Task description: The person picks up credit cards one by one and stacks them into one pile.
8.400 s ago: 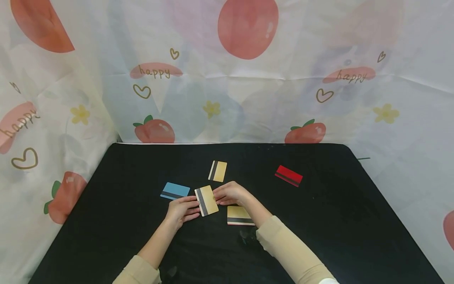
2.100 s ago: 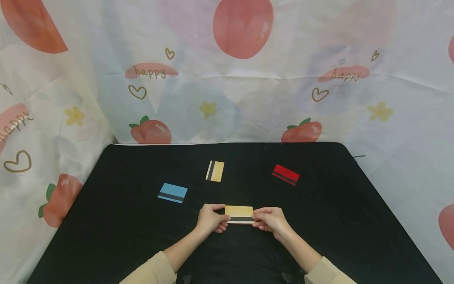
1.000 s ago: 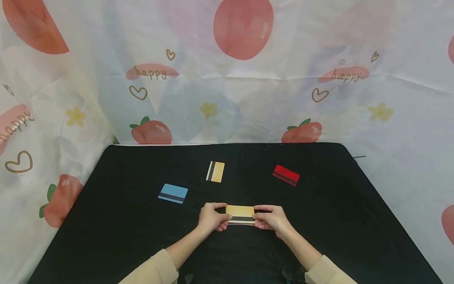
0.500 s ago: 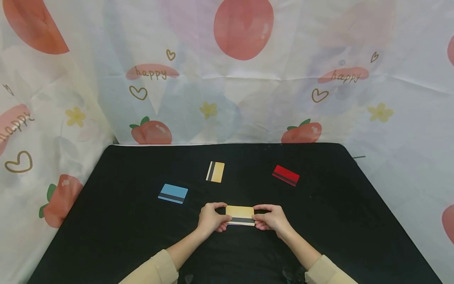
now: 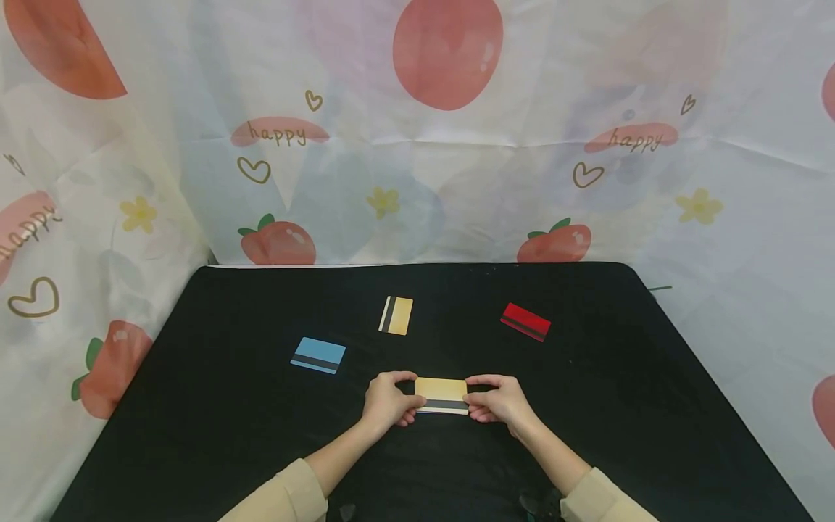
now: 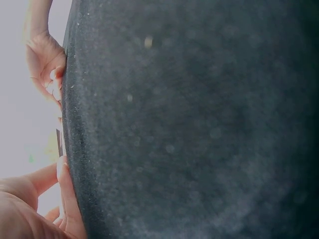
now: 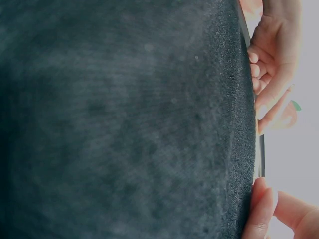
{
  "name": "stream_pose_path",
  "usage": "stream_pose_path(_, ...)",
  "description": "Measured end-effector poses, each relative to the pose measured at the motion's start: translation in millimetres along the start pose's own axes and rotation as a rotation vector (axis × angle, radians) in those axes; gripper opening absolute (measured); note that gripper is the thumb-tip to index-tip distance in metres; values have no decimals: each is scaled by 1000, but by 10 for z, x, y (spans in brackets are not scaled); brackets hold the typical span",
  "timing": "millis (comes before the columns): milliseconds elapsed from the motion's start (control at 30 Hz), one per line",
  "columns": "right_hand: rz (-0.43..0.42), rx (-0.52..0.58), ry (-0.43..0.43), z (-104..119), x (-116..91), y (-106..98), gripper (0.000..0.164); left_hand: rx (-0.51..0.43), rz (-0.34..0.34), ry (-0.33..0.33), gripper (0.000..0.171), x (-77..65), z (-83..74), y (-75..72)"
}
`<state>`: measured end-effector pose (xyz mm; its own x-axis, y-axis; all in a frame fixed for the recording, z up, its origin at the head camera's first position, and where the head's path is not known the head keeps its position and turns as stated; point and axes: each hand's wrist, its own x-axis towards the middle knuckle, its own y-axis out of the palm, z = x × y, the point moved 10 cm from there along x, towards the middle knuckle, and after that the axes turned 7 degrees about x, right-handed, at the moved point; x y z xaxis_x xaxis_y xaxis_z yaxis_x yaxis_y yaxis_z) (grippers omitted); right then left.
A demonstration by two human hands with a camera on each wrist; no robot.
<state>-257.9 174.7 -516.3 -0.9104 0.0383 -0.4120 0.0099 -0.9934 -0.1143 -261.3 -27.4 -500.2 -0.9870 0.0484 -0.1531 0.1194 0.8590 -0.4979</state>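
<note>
A gold card (image 5: 441,390) with a dark magnetic stripe lies in front of the person in the head view, with a thin edge of card showing beneath it. My left hand (image 5: 386,399) pinches its left end, thumb on the near corner and index finger at the far corner. At the opposite end my right hand (image 5: 501,400) pinches it the same way. Both wrist views show the two hands low at the table surface; the left hand (image 6: 30,209) and right hand (image 7: 274,214) have thumb and fingers at the card's ends, the card seen nearly edge-on.
On the black-covered table (image 5: 228,435) lie a blue card (image 5: 318,354) to the left, another gold card (image 5: 396,315) farther back, and a red card (image 5: 525,322) at the back right. A fruit-printed curtain (image 5: 417,181) stands behind the table.
Earlier, both hands held a gold card left of a gold-topped stack; now that card is gone from there and both hands pinch the stack's ends. Over the last second they barely move.
</note>
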Motion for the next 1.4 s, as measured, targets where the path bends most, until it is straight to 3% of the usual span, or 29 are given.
stream_pose_path(367,63,-8,10,22,3,-2,36,-43,5,-30,43,35,15,-16)
stream_pose_path(667,149,10,55,120,27,-167,42,-124,122,-129,40,149,36,-55)
stream_pose_path(933,227,34,67,251,135,-390,51,-169,209,-184,41,385,-15,-66)
stream_pose_path(1200,233,81,79,280,248,-707,57,-286,304,-222,42,642,-160,98)
stream_pose_path(1400,195,160,94,297,312,-958,58,-303,382,-183,45,773,-277,262)
